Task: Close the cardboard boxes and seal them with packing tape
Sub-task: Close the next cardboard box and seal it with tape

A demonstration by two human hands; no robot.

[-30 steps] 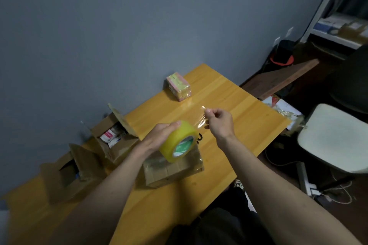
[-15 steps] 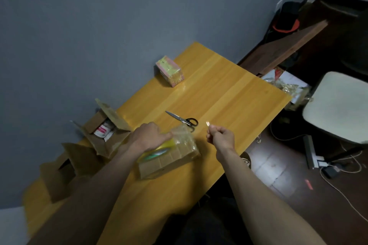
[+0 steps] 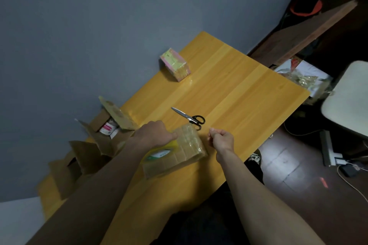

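Cardboard box [image 3: 187, 151], already wrapped in glossy clear tape, lies on the yellow wooden desk [image 3: 239, 89] at lower centre of the frame, directly under the left hand [image 3: 154, 133]. That hand curls over the yellow tape roll [image 3: 159, 152], whose green-and-white core label shows, and holds it down on the box top. The right hand [image 3: 222, 139] hovers just to the right of the box, thumb and forefinger pinched together with the other fingers curled; whether a strip of clear tape sits in the pinch cannot be told. The box looks brown under shiny, ribbed bands of tape, its near end pointing toward the lower left.

Scissors [image 3: 189, 118] with black handles lie just above the box, near its far corner, blades pointing to the upper left. Two open boxes [image 3: 111, 125] with raised flaps stand at the left along the grey wall, one showing a pink-and-white packet inside. A small pink and yellow box [image 3: 175, 64] sits well apart toward the upper centre. Bare desk stretches to the right of the scissors up to the desk's right edge, beyond which lie dark floor and a pale chair [image 3: 350, 97].
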